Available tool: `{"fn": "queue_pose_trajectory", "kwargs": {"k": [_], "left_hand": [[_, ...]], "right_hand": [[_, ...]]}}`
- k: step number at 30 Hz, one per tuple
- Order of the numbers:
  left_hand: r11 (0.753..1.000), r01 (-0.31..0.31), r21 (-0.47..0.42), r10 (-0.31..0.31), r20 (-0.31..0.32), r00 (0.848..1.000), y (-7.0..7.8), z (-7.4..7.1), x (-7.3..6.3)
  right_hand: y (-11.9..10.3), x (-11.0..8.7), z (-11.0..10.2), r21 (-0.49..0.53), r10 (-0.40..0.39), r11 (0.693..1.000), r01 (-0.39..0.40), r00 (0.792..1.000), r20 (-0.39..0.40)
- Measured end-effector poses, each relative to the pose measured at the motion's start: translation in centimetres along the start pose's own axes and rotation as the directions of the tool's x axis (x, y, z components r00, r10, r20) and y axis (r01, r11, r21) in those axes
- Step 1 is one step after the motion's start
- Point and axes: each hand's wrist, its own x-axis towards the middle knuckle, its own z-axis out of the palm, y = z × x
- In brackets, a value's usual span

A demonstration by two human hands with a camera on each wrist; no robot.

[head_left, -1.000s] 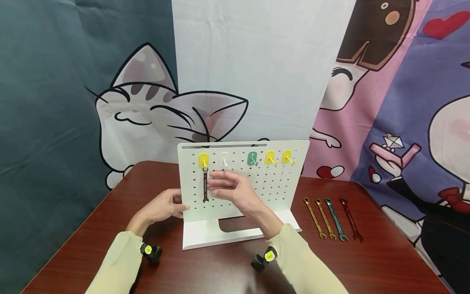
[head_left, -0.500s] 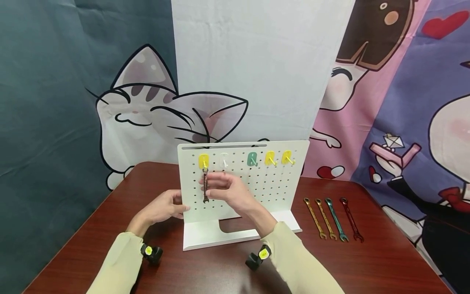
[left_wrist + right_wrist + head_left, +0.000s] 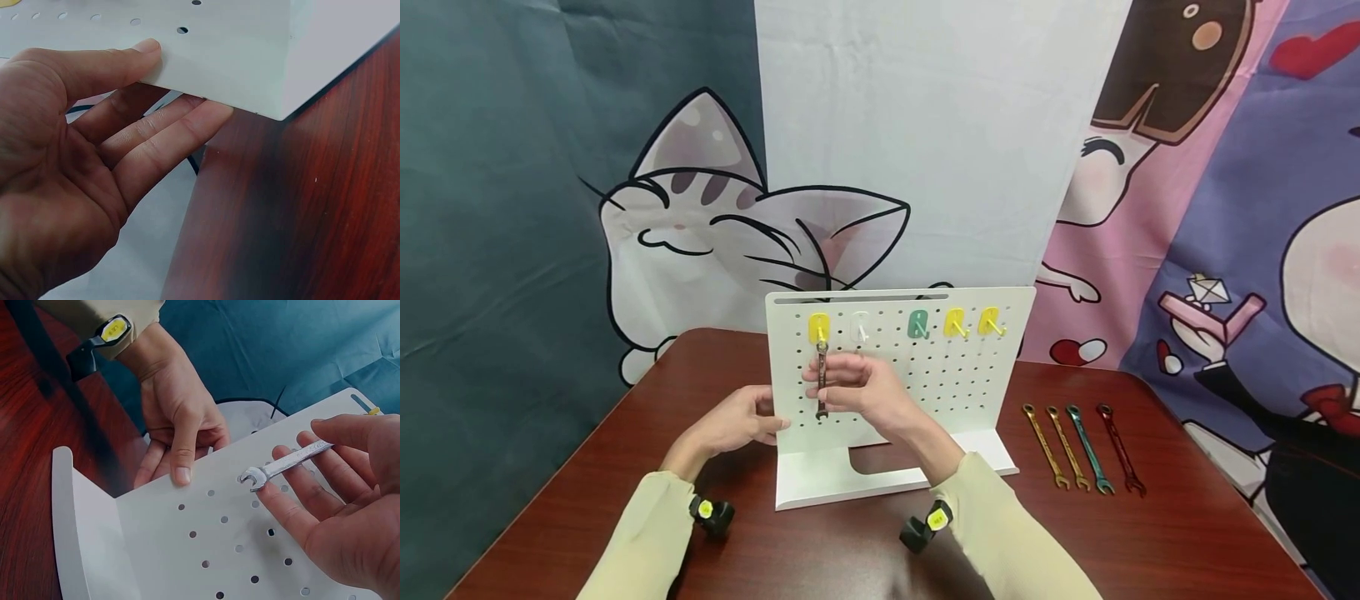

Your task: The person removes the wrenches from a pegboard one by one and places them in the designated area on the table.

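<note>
A combination wrench [image 3: 822,379], silver in the right wrist view, hangs by its ring end from the leftmost yellow hook [image 3: 819,327] on a white pegboard [image 3: 940,392]. My right hand [image 3: 868,392] holds the wrench's shank, fingers behind it and thumb in front. In the right wrist view the wrench [image 3: 294,461] lies across the fingers with its open end sticking out. My left hand [image 3: 733,422] grips the board's left edge, its thumb [image 3: 147,56] on the front face and the other fingers behind. The ring end is out of sight in the right wrist view.
To the right, two gold wrenches [image 3: 1045,446], a teal wrench [image 3: 1091,450] and a red wrench [image 3: 1122,450] lie on the brown table [image 3: 820,550]. A clear hook [image 3: 860,327], a green hook [image 3: 918,324] and more yellow hooks [image 3: 955,323] line the board's top.
My right hand has moved left to the hanging wrench, its fingers passing behind the shank and its thumb coming in front. The left hand has stayed on the board's edge.
</note>
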Motion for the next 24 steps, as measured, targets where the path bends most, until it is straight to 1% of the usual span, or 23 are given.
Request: {"fn": "queue_pose_trajectory", "kwargs": {"k": [5,13,24], "left_hand": [[1.0,0.0,-0.011,0.0,0.003,1.0,0.0,0.0,0.0],[1.0,0.004,-0.011,-0.004,0.004,1.0,0.1,0.0,-0.2],[1.0,0.012,-0.012,-0.012,-0.002,1.0,0.1,0.1,-0.2]], "right_hand": [[-0.1,-0.3,0.1,-0.001,0.0,1.0,0.0,1.0,0.002],[-0.3,-0.8,0.4,-0.011,0.024,1.0,-0.024,1.0,-0.013],[-0.7,-1.3,0.8,0.007,0.031,0.999,-0.031,0.999,-0.038]]}}
